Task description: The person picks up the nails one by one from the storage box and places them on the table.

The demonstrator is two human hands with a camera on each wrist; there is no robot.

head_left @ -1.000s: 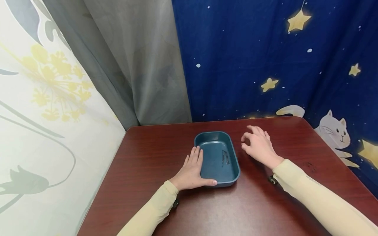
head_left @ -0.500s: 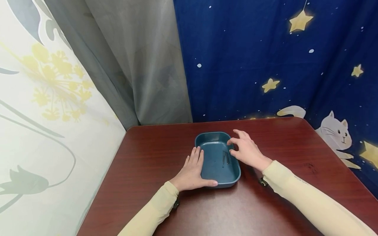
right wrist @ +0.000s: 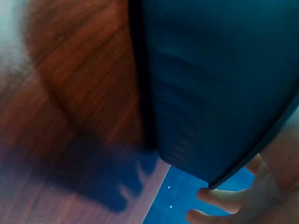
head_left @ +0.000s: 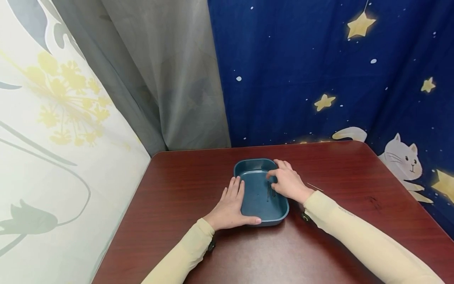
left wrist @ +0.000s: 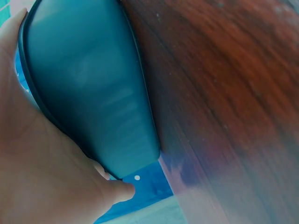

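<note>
A dark teal rectangular tray [head_left: 260, 211] stands on the table. Several thin dark pin-like sticks [head_left: 268, 195] lie inside, toward its right side; their exact kind is too small to tell. My left hand [head_left: 229, 207] rests along the tray's left and near rim, fingers straight and thumb over the front edge. From the right, my right hand [head_left: 289, 183] reaches over the far-right rim, thumb and index finger bent above the sticks' upper ends. A gap shows between those two fingertips. Both wrist views show the tray's outer walls [left wrist: 93, 93], not the sticks.
A single thin stick [head_left: 315, 187] lies on the reddish-brown table [head_left: 184, 177] just right of my right wrist. Grey [head_left: 184, 79] and blue star-patterned [head_left: 276, 79] curtains hang behind the table's far edge. A white patterned curtain [head_left: 71, 177] borders the left.
My right hand has moved left from the table beside the tray to over the sticks inside. The single stick on the table has come into view. My left hand has stayed put.
</note>
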